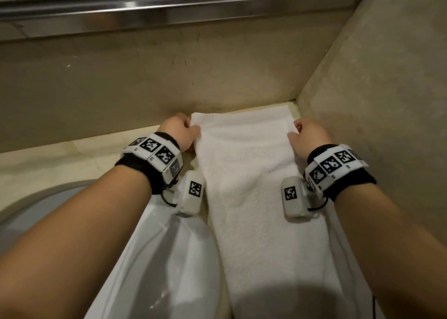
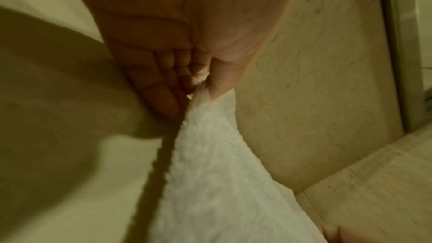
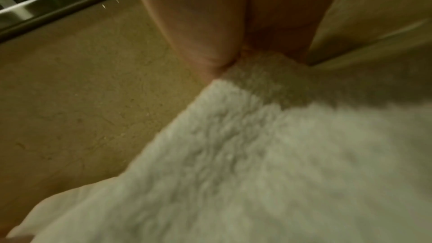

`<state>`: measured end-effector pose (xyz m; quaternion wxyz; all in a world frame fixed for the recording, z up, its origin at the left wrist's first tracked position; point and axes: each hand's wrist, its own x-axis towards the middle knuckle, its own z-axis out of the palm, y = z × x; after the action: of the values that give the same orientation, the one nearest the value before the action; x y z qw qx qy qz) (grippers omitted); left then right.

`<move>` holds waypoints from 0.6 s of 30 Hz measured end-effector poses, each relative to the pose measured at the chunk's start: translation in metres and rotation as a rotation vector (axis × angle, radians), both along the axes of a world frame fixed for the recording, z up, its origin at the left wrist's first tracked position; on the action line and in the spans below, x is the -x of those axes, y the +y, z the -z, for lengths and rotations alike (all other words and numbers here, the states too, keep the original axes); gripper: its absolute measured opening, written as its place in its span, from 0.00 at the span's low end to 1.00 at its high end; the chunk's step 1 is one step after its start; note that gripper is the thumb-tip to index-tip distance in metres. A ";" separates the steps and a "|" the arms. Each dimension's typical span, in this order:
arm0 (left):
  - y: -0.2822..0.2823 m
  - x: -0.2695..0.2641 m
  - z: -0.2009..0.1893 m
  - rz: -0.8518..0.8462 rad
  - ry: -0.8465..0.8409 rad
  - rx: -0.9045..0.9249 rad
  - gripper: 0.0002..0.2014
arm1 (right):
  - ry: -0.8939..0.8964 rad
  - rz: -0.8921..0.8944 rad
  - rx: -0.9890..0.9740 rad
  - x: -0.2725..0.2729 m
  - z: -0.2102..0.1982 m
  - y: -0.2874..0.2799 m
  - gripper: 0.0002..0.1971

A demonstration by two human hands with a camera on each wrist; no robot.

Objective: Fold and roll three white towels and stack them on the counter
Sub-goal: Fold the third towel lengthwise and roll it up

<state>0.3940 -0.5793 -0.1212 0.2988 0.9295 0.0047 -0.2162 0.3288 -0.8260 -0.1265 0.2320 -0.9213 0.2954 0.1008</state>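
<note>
white terry towel (image 1: 251, 185): long folded strip, flat on counter (image 1: 48, 164)
left hand (image 1: 180, 133): pinches far-left corner
right hand (image 1: 309, 136): pinches far-right corner

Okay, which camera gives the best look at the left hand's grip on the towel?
The left wrist view: the thumb and fingers pinch the towel edge up close. The head view shows only the back of the left hand at the towel's far corner. The right wrist view doesn't show it.

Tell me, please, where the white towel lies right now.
In the head view the white towel lies lengthwise on the counter, right of the sink, against the corner walls.
</note>
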 end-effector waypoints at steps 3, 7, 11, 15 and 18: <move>0.021 0.003 0.003 -0.044 -0.066 -0.034 0.09 | 0.014 -0.090 -0.006 -0.015 0.001 0.008 0.18; 0.023 0.005 0.005 -0.215 0.002 0.249 0.08 | 0.067 -0.133 0.100 -0.024 0.000 0.009 0.14; 0.017 0.008 0.006 -0.251 0.156 0.342 0.11 | 0.079 -0.104 0.051 -0.024 -0.001 0.004 0.15; 0.017 0.008 0.008 -0.172 0.083 0.203 0.13 | 0.087 -0.084 -0.037 -0.009 -0.003 0.001 0.22; 0.021 0.011 0.010 -0.242 0.100 0.320 0.11 | 0.160 -0.138 0.043 0.004 0.002 0.002 0.26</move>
<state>0.3831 -0.5585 -0.1309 0.4656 0.8510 0.0968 -0.2228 0.3247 -0.8238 -0.1289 0.1805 -0.9332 0.2508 0.1833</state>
